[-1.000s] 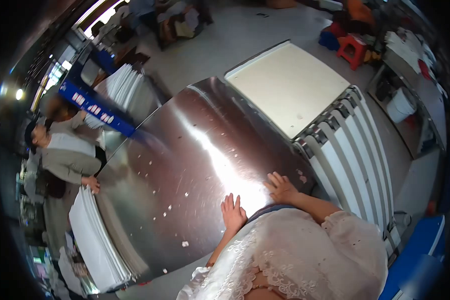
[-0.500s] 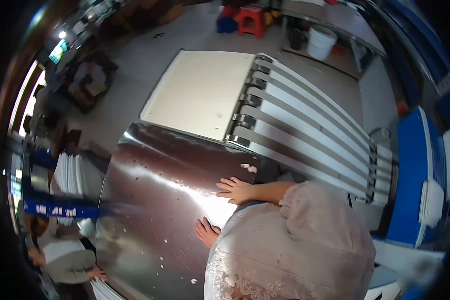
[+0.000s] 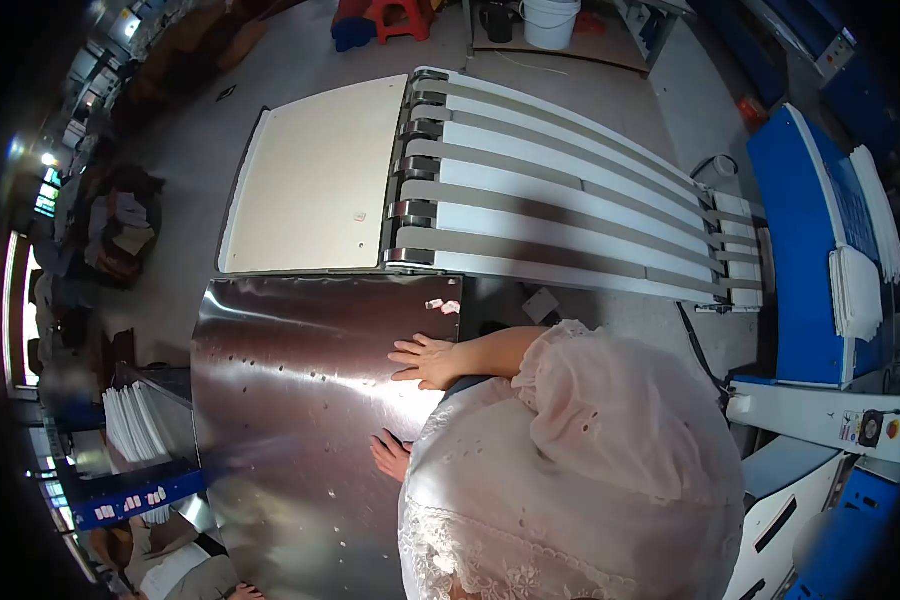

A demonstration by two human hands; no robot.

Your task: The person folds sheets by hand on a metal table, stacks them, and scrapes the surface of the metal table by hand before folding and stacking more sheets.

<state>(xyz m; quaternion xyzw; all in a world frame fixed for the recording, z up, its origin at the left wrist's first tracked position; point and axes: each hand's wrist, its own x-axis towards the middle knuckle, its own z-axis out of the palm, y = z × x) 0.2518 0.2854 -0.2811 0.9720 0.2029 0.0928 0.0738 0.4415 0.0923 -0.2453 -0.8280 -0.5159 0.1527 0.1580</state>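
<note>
Tabletop [image 3: 300, 420] of shiny metal fills our view between six and nine o'clock, with both our hands at it. Our pale blouse [image 3: 580, 470] takes up five o'clock. A belted bed [image 3: 570, 200] with grey straps runs from twelve toward three o'clock; a blue machine [image 3: 770, 180] stands at three, and a cream panel [image 3: 310, 190] lies at ten, just beside the metal's edge. Between seven and eight we make out a co-worker [image 3: 205, 580], partly cut off. At eight o'clock is a stack of white sheets [image 3: 133, 425], paper or cloth, we cannot tell; white cloths [image 3: 855, 295] hang on the blue machine. Our right hand [image 3: 425, 361] lies palm down on the metal, fingers spread. Our left hand [image 3: 392, 455], near seven o'clock, has its fingers parted, its back partly hidden. We judge the handling to be at a pause: white pieces already sit stacked, our fingers grip none, and how many are left we cannot tell. Small pale scraps [image 3: 443, 306] lie at twelve o'clock from the right hand, apart from it.
</note>
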